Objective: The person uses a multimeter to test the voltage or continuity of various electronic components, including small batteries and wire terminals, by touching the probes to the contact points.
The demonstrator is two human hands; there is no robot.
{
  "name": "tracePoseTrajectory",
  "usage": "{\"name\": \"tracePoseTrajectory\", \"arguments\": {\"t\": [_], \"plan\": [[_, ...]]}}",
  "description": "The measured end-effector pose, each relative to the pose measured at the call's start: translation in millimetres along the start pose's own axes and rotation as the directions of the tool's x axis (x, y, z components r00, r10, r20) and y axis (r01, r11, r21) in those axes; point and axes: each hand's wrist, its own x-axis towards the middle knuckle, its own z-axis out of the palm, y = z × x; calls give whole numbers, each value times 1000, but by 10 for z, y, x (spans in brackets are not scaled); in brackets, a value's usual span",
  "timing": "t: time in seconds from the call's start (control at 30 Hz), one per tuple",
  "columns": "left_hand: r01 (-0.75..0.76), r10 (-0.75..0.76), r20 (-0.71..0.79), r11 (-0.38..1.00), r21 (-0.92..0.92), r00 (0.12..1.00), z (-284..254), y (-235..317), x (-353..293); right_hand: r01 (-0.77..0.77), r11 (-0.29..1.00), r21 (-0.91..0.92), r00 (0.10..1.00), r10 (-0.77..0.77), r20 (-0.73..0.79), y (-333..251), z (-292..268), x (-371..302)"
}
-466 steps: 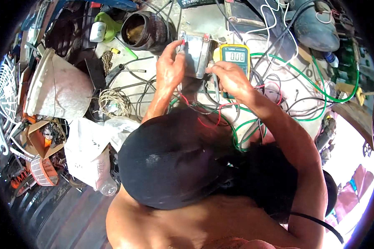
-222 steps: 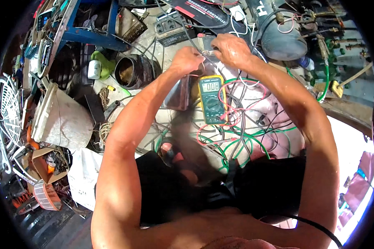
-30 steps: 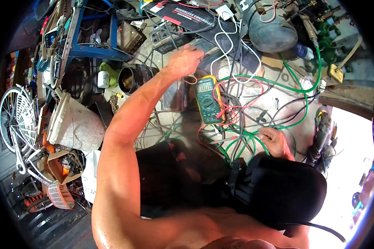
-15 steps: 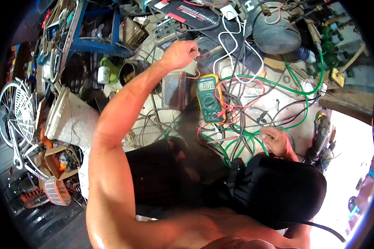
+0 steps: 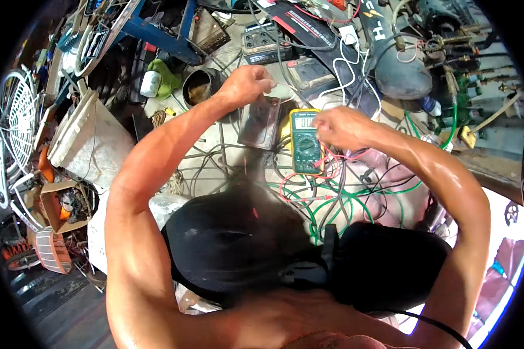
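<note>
My left hand [image 5: 247,85] is closed in a pinch just above a dark rectangular box [image 5: 259,123], and whatever it holds is too small to make out. To the right of that box, a yellow-and-green digital multimeter [image 5: 307,158] lies face up with its display lit. My right hand [image 5: 346,129], fingers curled together, hovers by the upper right of the meter and covers part of its display. Anything in those fingers is hidden. Red test leads [image 5: 297,196] loop over the tangled cables below the meter.
Green hose [image 5: 355,210] and dark cables sprawl across the floor before my knees. A dirty white bucket [image 5: 90,142] stands at left, near a metal can [image 5: 199,90]. A socket block [image 5: 262,41], black flat package [image 5: 303,20] and rounded dark tank [image 5: 403,78] lie at the back.
My right hand has come up from beside my right knee to the multimeter. My left hand stays pinched above the box. The whole view has shifted slightly.
</note>
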Motion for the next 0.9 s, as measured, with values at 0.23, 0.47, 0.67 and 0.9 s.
{"name": "tracePoseTrajectory", "arguments": {"t": [0.23,0.47,0.67,0.9], "plan": [[0,-41,-68,852,-524,997,265,-127,153,-85,976,201,805,186,-563,219,282,1001],[8,-33,-35,832,-554,999,294,-178,265,66,965,252,805,98,-585,378,448,1276],[25,-110,-108,803,-596,988,320,-297,323,-121,901,416,854,308,-419,472,352,1443],[133,-189,-41,816,-562,981,450,-635,368,-145,989,1,919,135,-370,620,319,1668]]}}
